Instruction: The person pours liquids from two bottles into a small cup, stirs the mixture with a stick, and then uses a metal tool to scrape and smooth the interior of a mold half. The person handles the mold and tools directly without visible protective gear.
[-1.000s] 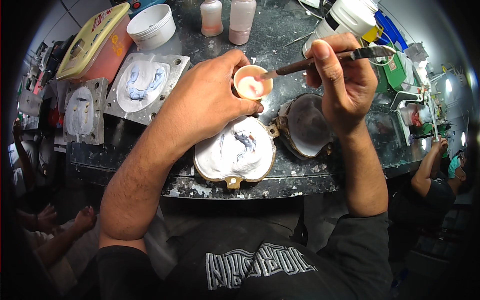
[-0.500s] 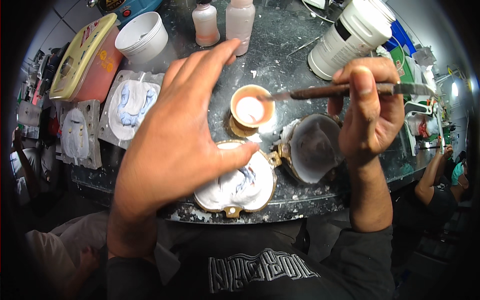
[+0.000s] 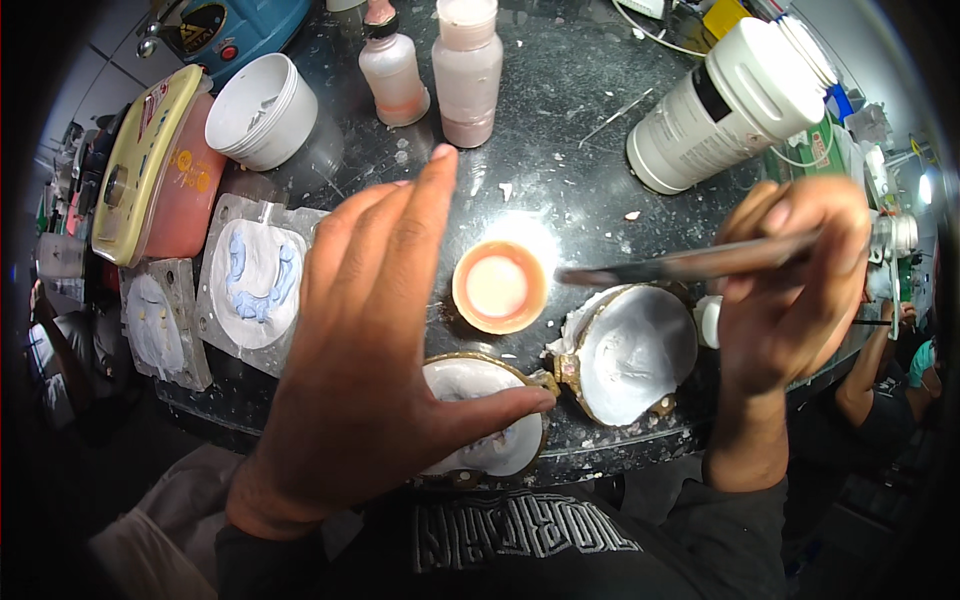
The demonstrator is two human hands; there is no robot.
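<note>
- Left of the cup (image 3: 537, 285), the left hand (image 3: 375, 340) hovers, thumb wide apart from the fingers, gripping nothing I can see; I'd steady the cup's wall from there, lightly.
- Nearer than the cup, the left mould (image 3: 470, 378) lies under that thumb, close to the bench (image 3: 565, 150) edge: I'd keep drips off it.
- The cup stands upright, pale mix (image 3: 495, 288) inside, apart from both hands; the roomiest stretch lies beyond it, before the bottle (image 3: 468, 80).
- Just right of the cup is the spatula (image 3: 680, 264) tip; crossing the rim slowly should avoid a knock.
- Right of the cup, nearer, sits the right mould (image 3: 640, 350); beyond, the jar (image 3: 700, 125) limits wide swings.
- Farthest right of the cup, the right hand (image 3: 800, 280) has its fingers clamped on the spatula.
</note>
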